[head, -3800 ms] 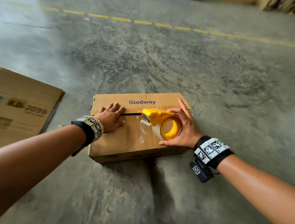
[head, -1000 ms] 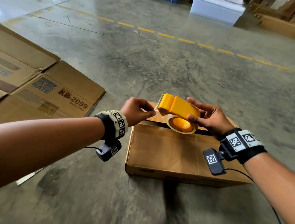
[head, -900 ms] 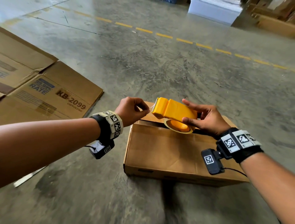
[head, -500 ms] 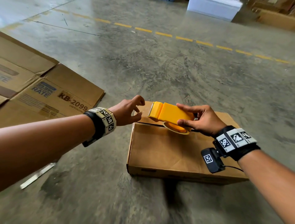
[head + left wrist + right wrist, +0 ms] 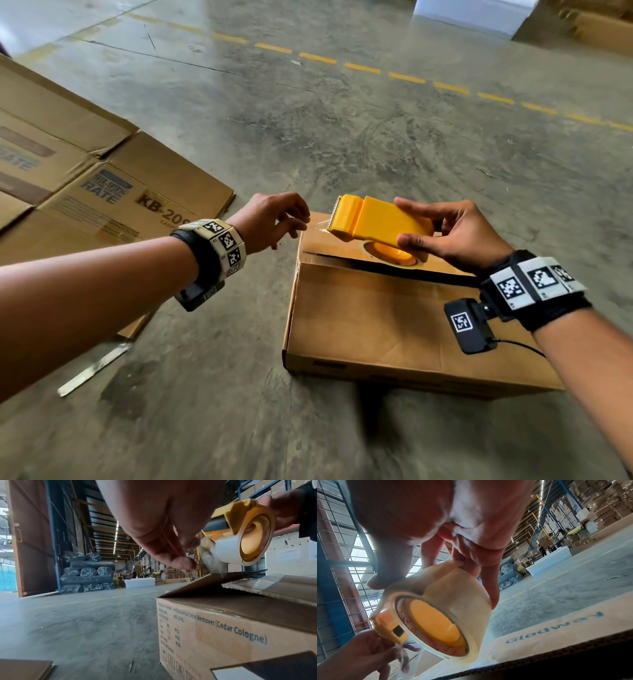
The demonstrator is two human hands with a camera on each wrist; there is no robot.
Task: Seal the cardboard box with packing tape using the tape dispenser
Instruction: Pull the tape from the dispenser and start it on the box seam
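A brown cardboard box (image 5: 387, 329) printed "Glodway" lies on the concrete floor, with a dark gap (image 5: 383, 270) between its top flaps. My right hand (image 5: 406, 222) grips the yellow tape dispenser (image 5: 376, 219) from above and holds it just over the far flap, teeth pointing left. The roll of clear tape (image 5: 453, 601) sits under its body. My left hand (image 5: 295, 223) hovers at the box's far left corner and pinches the free end of the clear tape (image 5: 209, 558), which runs from the dispenser to its fingertips.
Flattened cardboard sheets (image 5: 85, 178) lie on the floor to the left, with a pale strip (image 5: 92, 368) beside them. A dashed yellow line (image 5: 359, 68) crosses the floor beyond. A white bin (image 5: 139, 582), black wrapped bales (image 5: 87, 572) and people stand far off.
Earlier the dispenser lay on the box top with my left hand flat beside it. Now the dispenser is lifted over the far flap and my left hand draws the tape end leftward.
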